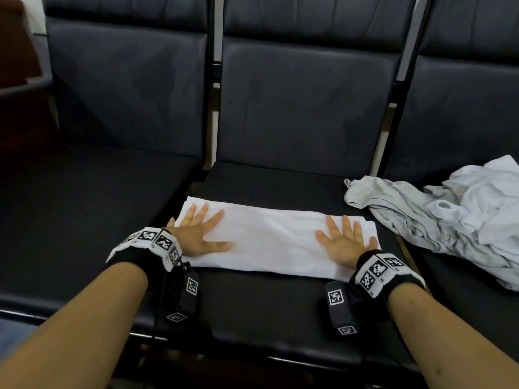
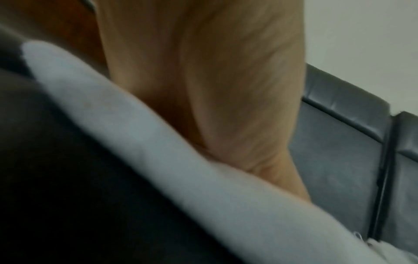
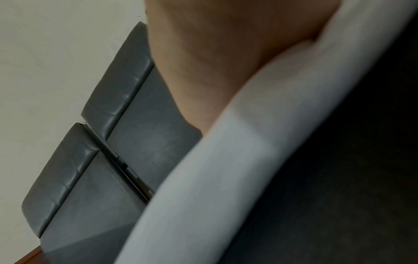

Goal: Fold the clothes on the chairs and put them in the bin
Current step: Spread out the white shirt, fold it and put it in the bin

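Note:
A white garment [image 1: 273,240], folded into a long flat rectangle, lies on the seat of the middle black chair [image 1: 280,181]. My left hand [image 1: 198,230] presses flat on its left end with fingers spread. My right hand [image 1: 345,241] presses flat on its right end the same way. Each wrist view shows only the heel of the palm, left [image 2: 214,89] and right [image 3: 226,44], against the white cloth edge [image 2: 135,125] [image 3: 226,169]. No bin is in view.
A crumpled pile of pale grey clothes [image 1: 455,214] lies on the right chair's seat, spilling toward the middle chair. The left chair's seat [image 1: 84,206] is bare. Chair backs [image 1: 303,94] stand behind. A brown wooden surface [image 1: 14,43] shows at far left.

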Available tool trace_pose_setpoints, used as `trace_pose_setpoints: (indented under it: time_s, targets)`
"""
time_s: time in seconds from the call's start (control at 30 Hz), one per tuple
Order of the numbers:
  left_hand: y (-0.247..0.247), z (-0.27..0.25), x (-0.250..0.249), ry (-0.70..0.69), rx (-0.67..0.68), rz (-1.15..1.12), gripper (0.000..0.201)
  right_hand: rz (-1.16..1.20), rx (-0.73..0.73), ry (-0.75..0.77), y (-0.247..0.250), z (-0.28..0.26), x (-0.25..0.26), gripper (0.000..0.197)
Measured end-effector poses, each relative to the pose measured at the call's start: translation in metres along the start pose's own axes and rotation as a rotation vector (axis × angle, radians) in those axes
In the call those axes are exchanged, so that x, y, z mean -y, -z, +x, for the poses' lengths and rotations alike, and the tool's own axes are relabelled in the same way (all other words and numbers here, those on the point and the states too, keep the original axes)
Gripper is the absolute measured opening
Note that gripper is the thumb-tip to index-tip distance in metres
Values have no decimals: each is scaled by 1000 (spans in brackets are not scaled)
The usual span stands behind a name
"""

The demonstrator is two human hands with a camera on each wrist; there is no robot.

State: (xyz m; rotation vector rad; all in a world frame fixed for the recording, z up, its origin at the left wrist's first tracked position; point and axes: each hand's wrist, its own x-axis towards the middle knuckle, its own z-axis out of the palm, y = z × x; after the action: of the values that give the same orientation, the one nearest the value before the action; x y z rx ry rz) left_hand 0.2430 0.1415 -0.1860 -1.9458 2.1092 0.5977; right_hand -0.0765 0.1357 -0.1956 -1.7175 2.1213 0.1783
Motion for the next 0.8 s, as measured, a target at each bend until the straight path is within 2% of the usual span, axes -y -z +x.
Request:
trace_pose_setpoints:
  time_s: [0.1, 0.17, 0.2, 0.27, 0.33, 0.37, 0.43, 0.53, 0.67, 0.8]
  targets:
    - [2, -3, 6, -38, -1, -108, 122, 2, 5, 15, 1, -1, -1, 67]
    - [6, -6, 7, -42, -53, -318, 110, 8, -6, 15, 2, -1, -1, 67]
    - [8, -7, 8, -38, -121, -460, 103, 23, -12, 12, 3, -2, 0, 67]
    - [13, -10, 10, 12, -359, -645, 77, 62, -27, 21, 9, -7, 6, 66]
    - [22, -14, 11, 149, -547, -608, 55, 100, -29, 79, 17, -13, 18, 65]
    - [25, -15, 11, 228, -567, -561, 51, 122, -17, 133, 20, -16, 26, 65]
    - [29, -18, 9, 347, -463, -512, 50, 126, 34, 253, 21, -26, 47, 66]
    - [25, -16, 5, 435, -268, -426, 57, 92, 135, 373, 10, -45, 76, 66]
    - [24, -13, -1, 506, -279, -254, 65, 1, 191, 404, -7, -49, 85, 65]
    - [25, -13, 0, 519, -274, -273, 64, -21, 191, 409, -8, -43, 76, 63]
